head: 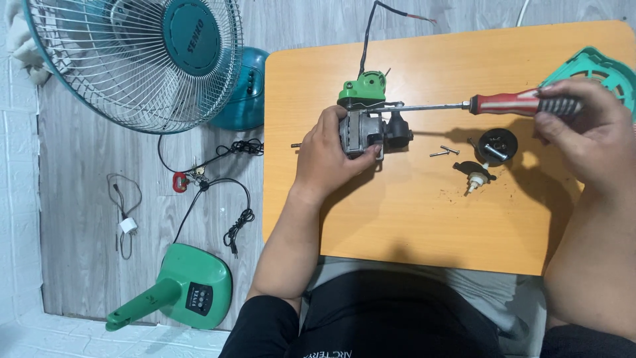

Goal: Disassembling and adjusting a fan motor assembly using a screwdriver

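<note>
Far left, on the grey plank floor: a teal fan head with wire guard (132,59), a white plug with thin cable (127,226), a red clip (179,181) among black cords, and below them a green fan base with control panel (179,288). A low orange table (411,225) fills the centre and right.

Left hand (331,156): fingers closed around the fan motor (361,131), which rests on the table near its far-left part; a thin shaft projects from the motor toward the left. A green housing part (364,87) with a black cable leading away sits on the motor's far side, touching it, and a black fitting (399,130) adjoins its right side.

Centre: two loose screws (444,151) lie on the table just right of the motor. Near them are a round black cap (497,146) and a black piece with a white stub (475,176).

Right hand (583,136): fingers clamped on the red-and-black handle of a screwdriver (517,103), held level, its metal shank reaching left to the top of the motor. A teal grille part (596,69) lies behind this hand.
</note>
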